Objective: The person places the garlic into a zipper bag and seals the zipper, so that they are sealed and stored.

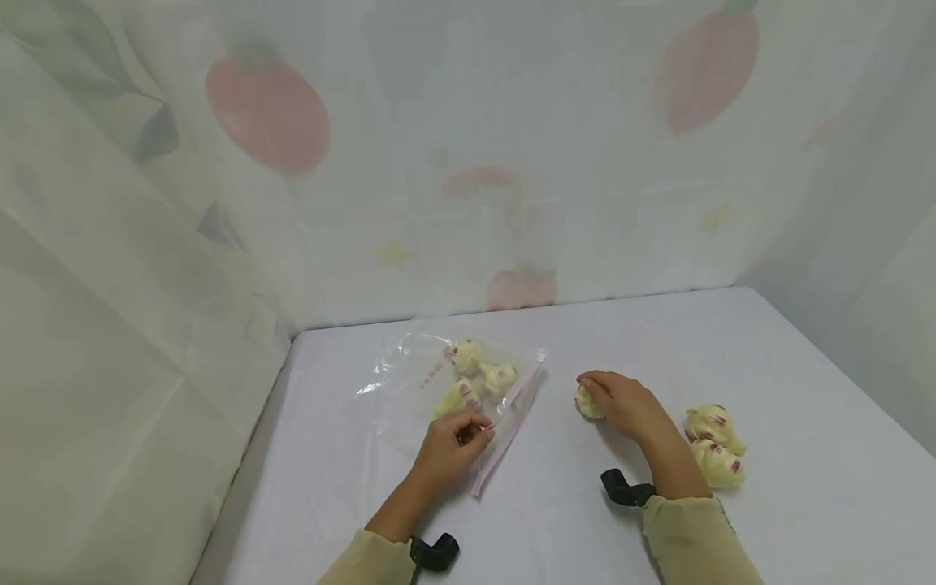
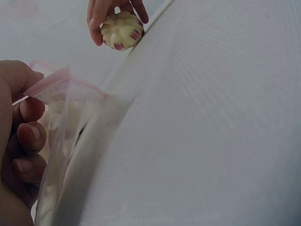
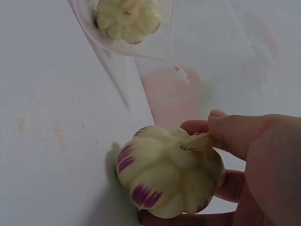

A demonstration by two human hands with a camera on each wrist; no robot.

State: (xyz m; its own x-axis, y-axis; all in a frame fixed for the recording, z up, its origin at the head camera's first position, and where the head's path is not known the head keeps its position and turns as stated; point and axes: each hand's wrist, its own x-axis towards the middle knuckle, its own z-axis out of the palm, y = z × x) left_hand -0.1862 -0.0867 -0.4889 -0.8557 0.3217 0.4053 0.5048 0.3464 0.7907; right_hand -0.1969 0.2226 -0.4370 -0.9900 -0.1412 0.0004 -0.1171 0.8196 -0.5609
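Observation:
My left hand point(image 1: 451, 448) pinches the pink-edged opening of a clear zip bag point(image 1: 398, 406) between thumb and forefinger. In the left wrist view, the bag's pink rim point(image 2: 51, 84) stands lifted at those fingertips. Several garlic bulbs point(image 1: 500, 379) lie inside the bag. To the right of the opening, my right hand point(image 1: 621, 402) grips another garlic bulb point(image 3: 169, 174), cream with purple streaks and a dry stem. The fingers curl round that bulb, and the thumb is by its stem. Part of it is hidden by the hand in the head view.
Two more garlic bulbs point(image 1: 715, 447) lie touching on the table, right of my right forearm. The white table point(image 1: 578, 536) meets a printed curtain point(image 1: 409, 162) at its back edge. Cloth also hangs at the left and right sides.

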